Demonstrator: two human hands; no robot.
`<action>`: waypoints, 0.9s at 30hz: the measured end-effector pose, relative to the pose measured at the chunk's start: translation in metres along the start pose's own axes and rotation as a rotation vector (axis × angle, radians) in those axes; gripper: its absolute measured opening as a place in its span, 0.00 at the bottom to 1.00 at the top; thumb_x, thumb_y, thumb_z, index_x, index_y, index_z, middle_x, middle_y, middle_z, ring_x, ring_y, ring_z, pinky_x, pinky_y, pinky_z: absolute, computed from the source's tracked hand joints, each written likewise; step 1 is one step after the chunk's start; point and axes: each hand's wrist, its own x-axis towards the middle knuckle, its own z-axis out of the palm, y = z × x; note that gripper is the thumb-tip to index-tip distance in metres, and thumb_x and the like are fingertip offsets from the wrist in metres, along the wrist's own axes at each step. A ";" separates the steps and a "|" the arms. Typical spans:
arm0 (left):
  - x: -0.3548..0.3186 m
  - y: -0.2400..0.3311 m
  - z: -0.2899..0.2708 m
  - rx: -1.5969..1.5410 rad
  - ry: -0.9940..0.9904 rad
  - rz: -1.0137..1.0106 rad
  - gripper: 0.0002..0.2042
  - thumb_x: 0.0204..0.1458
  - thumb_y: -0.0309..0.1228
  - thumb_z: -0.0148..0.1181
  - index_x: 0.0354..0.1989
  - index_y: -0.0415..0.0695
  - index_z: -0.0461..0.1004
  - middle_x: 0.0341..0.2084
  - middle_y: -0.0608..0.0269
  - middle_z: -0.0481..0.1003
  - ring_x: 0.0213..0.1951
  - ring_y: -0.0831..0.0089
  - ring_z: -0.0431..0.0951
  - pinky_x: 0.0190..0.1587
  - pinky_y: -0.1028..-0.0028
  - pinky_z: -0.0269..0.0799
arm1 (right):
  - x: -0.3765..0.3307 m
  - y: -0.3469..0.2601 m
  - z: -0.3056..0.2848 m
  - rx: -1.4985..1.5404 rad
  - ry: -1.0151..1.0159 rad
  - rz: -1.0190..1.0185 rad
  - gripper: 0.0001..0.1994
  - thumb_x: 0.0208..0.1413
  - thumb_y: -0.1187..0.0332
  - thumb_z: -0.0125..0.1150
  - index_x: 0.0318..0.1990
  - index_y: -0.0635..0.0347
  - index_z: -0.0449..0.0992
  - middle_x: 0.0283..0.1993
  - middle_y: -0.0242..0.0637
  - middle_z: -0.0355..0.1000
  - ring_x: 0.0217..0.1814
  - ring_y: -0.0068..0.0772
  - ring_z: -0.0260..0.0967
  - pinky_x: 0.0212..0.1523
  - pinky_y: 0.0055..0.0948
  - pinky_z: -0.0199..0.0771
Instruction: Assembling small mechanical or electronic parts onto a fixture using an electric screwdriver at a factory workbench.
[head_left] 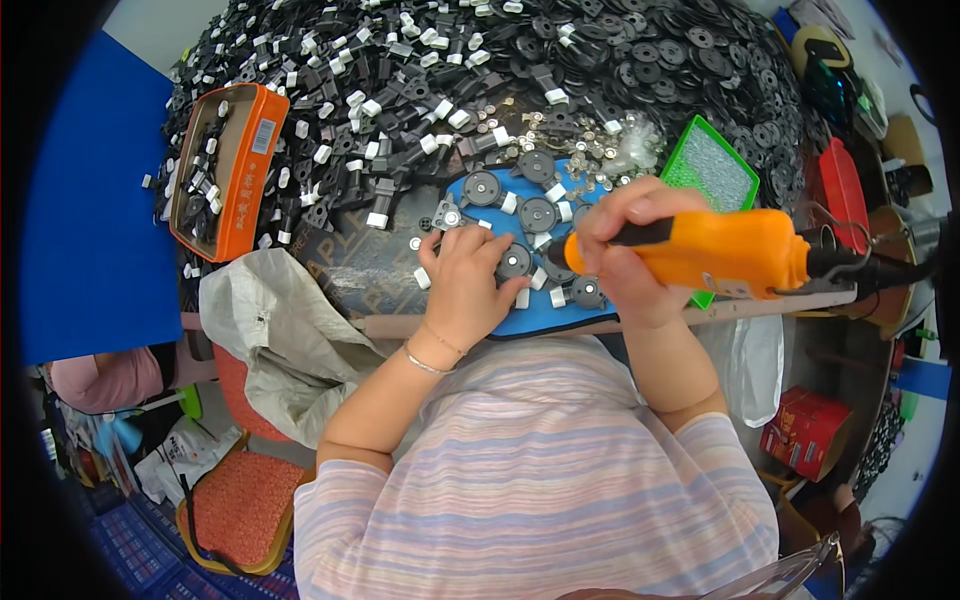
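My right hand [628, 250] grips an orange electric screwdriver [720, 253], its dark tip pointing left toward a black round part [515, 262] on the blue mat [470, 205]. My left hand [462, 280] rests on the mat with its fingers on that part, holding it down. Several more black round parts with white ends [538, 213] lie on the mat just beyond both hands. Small silver screws [590, 150] are scattered at the mat's far edge.
A huge heap of black and white parts [420, 70] covers the far table. An orange box [225, 165] with parts stands at left, a green tray [712, 165] at right. A grey bag [280, 320] hangs at the table's near-left edge. A red carton [808, 430] sits lower right.
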 end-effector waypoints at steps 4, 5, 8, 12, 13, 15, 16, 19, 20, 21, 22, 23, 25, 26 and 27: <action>0.001 -0.004 0.004 -0.019 0.005 -0.038 0.21 0.27 0.36 0.69 0.35 0.45 0.74 0.31 0.65 0.67 0.40 0.67 0.65 0.50 0.62 0.47 | 0.004 0.015 0.014 -0.003 -0.005 0.012 0.16 0.41 0.83 0.56 0.39 0.62 0.62 0.32 0.42 0.64 0.26 0.27 0.64 0.25 0.21 0.68; 0.002 -0.004 0.005 -0.014 -0.001 -0.045 0.21 0.26 0.36 0.69 0.34 0.45 0.74 0.31 0.65 0.67 0.40 0.67 0.65 0.50 0.62 0.48 | 0.005 0.018 0.015 -0.003 -0.005 0.013 0.16 0.41 0.83 0.56 0.39 0.62 0.62 0.32 0.42 0.64 0.26 0.27 0.64 0.25 0.21 0.68; 0.002 -0.005 0.008 -0.017 0.027 -0.049 0.21 0.26 0.36 0.69 0.34 0.46 0.74 0.29 0.66 0.67 0.40 0.67 0.65 0.49 0.62 0.48 | 0.004 0.028 0.023 -0.062 -0.008 0.001 0.16 0.40 0.84 0.56 0.38 0.62 0.62 0.31 0.41 0.64 0.29 0.26 0.64 0.26 0.20 0.68; 0.004 -0.005 0.008 -0.041 0.048 -0.058 0.20 0.26 0.36 0.69 0.33 0.46 0.74 0.28 0.66 0.68 0.39 0.68 0.65 0.49 0.62 0.48 | 0.003 0.030 0.030 -0.024 0.022 0.113 0.15 0.40 0.83 0.56 0.37 0.61 0.62 0.30 0.40 0.64 0.30 0.24 0.64 0.28 0.19 0.67; 0.004 -0.006 0.009 -0.040 0.048 -0.056 0.20 0.26 0.36 0.69 0.32 0.46 0.75 0.27 0.67 0.68 0.39 0.68 0.65 0.48 0.62 0.48 | 0.003 0.030 0.031 -0.020 0.027 0.134 0.15 0.40 0.83 0.57 0.37 0.61 0.62 0.30 0.40 0.64 0.30 0.24 0.64 0.28 0.19 0.67; 0.005 -0.007 0.010 -0.041 0.047 -0.053 0.19 0.26 0.36 0.69 0.31 0.46 0.75 0.26 0.67 0.67 0.39 0.68 0.66 0.48 0.62 0.48 | 0.001 0.033 0.031 -0.058 -0.005 0.132 0.15 0.40 0.82 0.57 0.37 0.61 0.62 0.30 0.40 0.64 0.29 0.24 0.64 0.28 0.18 0.67; 0.005 -0.007 0.010 -0.025 0.041 -0.043 0.18 0.26 0.36 0.68 0.30 0.46 0.74 0.26 0.67 0.67 0.38 0.68 0.66 0.48 0.62 0.48 | 0.001 0.034 0.030 -0.095 -0.037 0.127 0.15 0.40 0.82 0.57 0.37 0.61 0.63 0.30 0.40 0.64 0.28 0.24 0.64 0.28 0.18 0.66; 0.006 -0.005 0.007 -0.005 0.052 -0.028 0.16 0.27 0.35 0.68 0.28 0.46 0.73 0.25 0.67 0.67 0.38 0.68 0.66 0.47 0.61 0.49 | 0.002 0.037 0.030 -0.112 -0.115 0.106 0.16 0.40 0.81 0.58 0.37 0.62 0.63 0.30 0.39 0.64 0.27 0.23 0.64 0.27 0.18 0.65; 0.006 -0.004 0.006 0.002 0.067 -0.018 0.15 0.27 0.34 0.67 0.27 0.46 0.72 0.25 0.68 0.67 0.37 0.68 0.66 0.47 0.61 0.49 | 0.002 0.038 0.031 -0.117 -0.113 0.087 0.15 0.39 0.81 0.59 0.36 0.61 0.63 0.29 0.38 0.65 0.27 0.23 0.64 0.27 0.18 0.64; 0.007 -0.004 0.007 0.000 0.068 -0.018 0.15 0.27 0.34 0.67 0.27 0.46 0.72 0.25 0.68 0.67 0.37 0.68 0.66 0.47 0.61 0.49 | 0.002 0.039 0.032 -0.119 -0.114 0.087 0.15 0.39 0.81 0.59 0.36 0.61 0.63 0.29 0.38 0.65 0.27 0.23 0.64 0.27 0.18 0.64; 0.007 -0.004 0.007 0.004 0.063 -0.018 0.15 0.28 0.34 0.67 0.26 0.46 0.72 0.25 0.68 0.67 0.37 0.68 0.66 0.47 0.61 0.49 | 0.002 0.038 0.033 -0.064 -0.086 0.130 0.15 0.39 0.80 0.60 0.35 0.62 0.64 0.28 0.38 0.65 0.27 0.24 0.64 0.27 0.18 0.64; 0.007 -0.004 0.007 0.009 0.060 -0.021 0.14 0.28 0.34 0.67 0.25 0.46 0.71 0.25 0.68 0.67 0.37 0.68 0.66 0.46 0.61 0.49 | 0.002 0.038 0.033 -0.007 -0.059 0.174 0.14 0.39 0.79 0.61 0.35 0.62 0.65 0.28 0.38 0.66 0.28 0.24 0.64 0.27 0.18 0.65; 0.008 -0.002 0.004 -0.010 0.070 -0.029 0.15 0.27 0.34 0.67 0.26 0.46 0.72 0.25 0.68 0.67 0.37 0.68 0.66 0.46 0.61 0.49 | 0.007 0.040 0.027 -0.003 -0.154 0.172 0.14 0.38 0.79 0.61 0.34 0.62 0.66 0.28 0.38 0.66 0.28 0.24 0.64 0.27 0.18 0.65; 0.008 -0.002 0.002 -0.028 0.077 -0.035 0.15 0.27 0.34 0.67 0.27 0.46 0.72 0.25 0.68 0.67 0.36 0.68 0.66 0.46 0.61 0.49 | 0.010 0.041 0.024 0.001 -0.244 0.169 0.13 0.37 0.78 0.62 0.33 0.63 0.67 0.28 0.38 0.67 0.28 0.25 0.64 0.28 0.18 0.65; 0.008 -0.002 0.002 -0.026 0.080 -0.033 0.15 0.27 0.34 0.67 0.27 0.46 0.72 0.25 0.68 0.67 0.36 0.68 0.66 0.46 0.61 0.49 | 0.013 0.042 0.021 0.001 -0.246 0.166 0.13 0.37 0.78 0.62 0.33 0.63 0.67 0.28 0.38 0.67 0.28 0.25 0.64 0.28 0.18 0.65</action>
